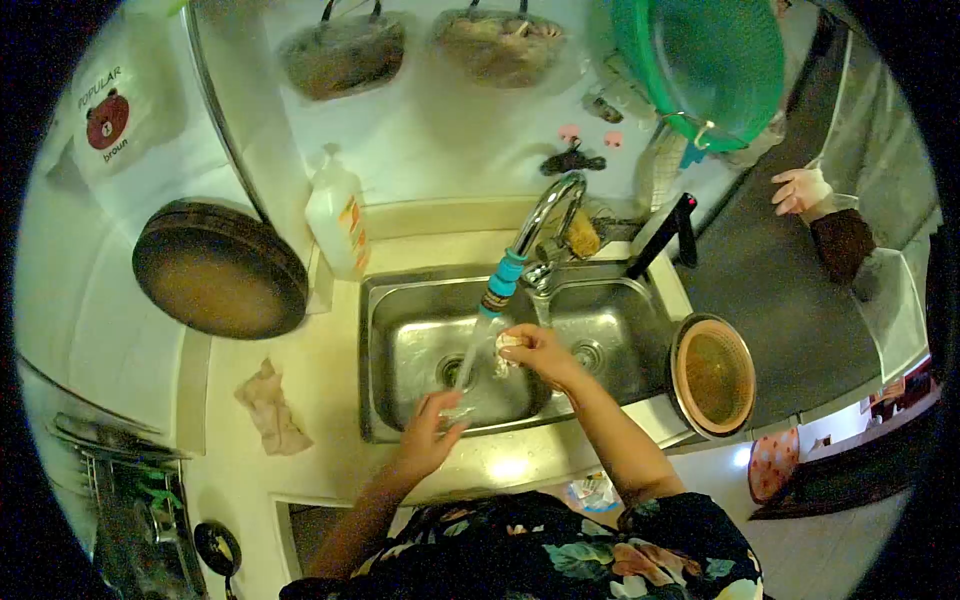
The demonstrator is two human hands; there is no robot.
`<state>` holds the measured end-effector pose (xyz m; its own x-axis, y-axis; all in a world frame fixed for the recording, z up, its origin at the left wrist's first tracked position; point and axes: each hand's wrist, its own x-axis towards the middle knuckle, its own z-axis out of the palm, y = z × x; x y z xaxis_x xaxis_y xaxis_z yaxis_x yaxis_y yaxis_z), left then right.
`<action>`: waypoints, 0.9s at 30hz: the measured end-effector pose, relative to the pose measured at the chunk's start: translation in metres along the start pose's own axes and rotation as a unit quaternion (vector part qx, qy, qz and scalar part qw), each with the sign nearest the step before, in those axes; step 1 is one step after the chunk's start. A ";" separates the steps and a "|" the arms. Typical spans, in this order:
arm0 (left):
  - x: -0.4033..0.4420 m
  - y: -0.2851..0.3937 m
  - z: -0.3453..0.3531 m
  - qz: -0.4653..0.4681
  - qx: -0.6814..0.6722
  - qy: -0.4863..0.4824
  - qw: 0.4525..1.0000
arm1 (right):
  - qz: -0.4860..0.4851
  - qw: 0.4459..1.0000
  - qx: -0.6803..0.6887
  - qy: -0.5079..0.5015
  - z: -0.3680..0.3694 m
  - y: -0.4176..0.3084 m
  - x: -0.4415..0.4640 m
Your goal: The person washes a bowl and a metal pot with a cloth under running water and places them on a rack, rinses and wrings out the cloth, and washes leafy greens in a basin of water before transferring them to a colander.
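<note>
Water runs from the curved faucet (548, 215) through its blue nozzle (500, 284) into the left basin of the steel sink (385, 330). My left hand (432, 432) is at the front of that basin by the falling stream, thumb and fingers apart, holding nothing I can see. Over the basin, right of the stream, my right hand (540, 352) pinches a small whitish lumpy piece (507, 345). Its exact kind cannot be made out, and my fingers cover part of it.
Right of the sink stands a colander in a bowl (713, 375). A cloth (272, 410) lies on the left counter, near a dark round pan (220, 270) and a white bottle (340, 222). A black-handled tool (663, 238) stands behind the right basin. A green basin (715, 70) hangs above.
</note>
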<state>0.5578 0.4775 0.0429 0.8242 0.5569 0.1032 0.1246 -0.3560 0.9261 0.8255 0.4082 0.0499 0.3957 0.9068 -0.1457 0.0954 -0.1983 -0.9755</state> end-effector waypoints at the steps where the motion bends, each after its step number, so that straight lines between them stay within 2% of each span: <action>1: 0.010 0.007 0.013 -0.006 -0.088 0.025 0.996 | -0.004 1.000 0.013 0.001 0.011 -0.009 -0.006; 2: 0.019 0.013 0.025 -0.010 -0.176 0.051 0.983 | -0.009 1.000 0.025 0.002 0.022 -0.018 -0.012; 3: 0.026 0.014 0.032 -0.028 -0.193 0.064 0.979 | -0.033 0.996 0.088 -0.007 0.036 -0.026 -0.018; 5: 0.035 0.013 0.035 -0.060 -0.226 0.089 0.968 | -0.025 0.996 0.083 -0.013 0.048 -0.043 -0.025; 8: 0.034 0.008 0.013 -0.109 -0.204 0.091 0.969 | -0.050 0.997 0.050 -0.021 0.046 -0.036 -0.023; 10: 0.025 -0.009 -0.003 -0.069 -0.136 0.114 0.982 | -0.052 0.998 0.005 -0.024 0.035 -0.040 -0.028; 11: 0.018 -0.013 -0.013 -0.055 -0.099 0.119 0.986 | -0.032 0.994 -0.099 -0.019 0.031 -0.039 -0.033; 14: -0.001 -0.001 -0.033 -0.016 -0.052 0.130 0.990 | 0.076 0.987 -0.058 -0.130 0.028 -0.018 -0.037; 15: -0.008 0.003 -0.036 -0.014 -0.055 0.136 0.989 | 0.098 0.973 -0.100 -0.182 0.023 -0.007 -0.030; 16: -0.012 0.008 -0.039 -0.012 -0.059 0.143 0.988 | 0.060 0.978 -0.164 -0.113 0.017 0.012 -0.020; 18: -0.020 0.020 -0.045 0.012 -0.192 0.173 0.966 | -0.015 0.958 -0.286 0.025 0.010 0.035 -0.006; 19: -0.022 0.027 -0.048 0.025 -0.257 0.188 0.948 | -0.019 0.961 -0.267 0.068 0.002 0.036 0.002; 20: -0.024 0.032 -0.054 0.013 -0.267 0.181 0.946 | -0.023 0.962 -0.249 0.110 -0.005 0.026 0.014; 22: -0.030 0.040 -0.067 -0.017 -0.283 0.168 0.944 | -0.049 0.959 -0.236 0.150 -0.019 0.029 0.047; 24: -0.033 0.048 -0.074 -0.051 -0.292 0.166 0.940 | -0.141 0.938 -0.241 0.207 -0.034 0.041 0.072; 26: -0.034 0.057 -0.071 -0.100 -0.304 0.198 0.927 | -0.108 0.934 -0.277 0.196 -0.051 0.031 0.080; 27: -0.033 0.053 -0.073 -0.090 -0.305 0.190 0.929 | -0.112 0.931 -0.269 0.219 -0.053 0.031 0.079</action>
<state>0.4967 0.4948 0.1146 0.5508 0.8325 -0.0595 -0.1911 0.1952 0.9620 0.9076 0.4540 0.0169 0.6340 0.7323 0.2486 0.6178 -0.2863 -0.7323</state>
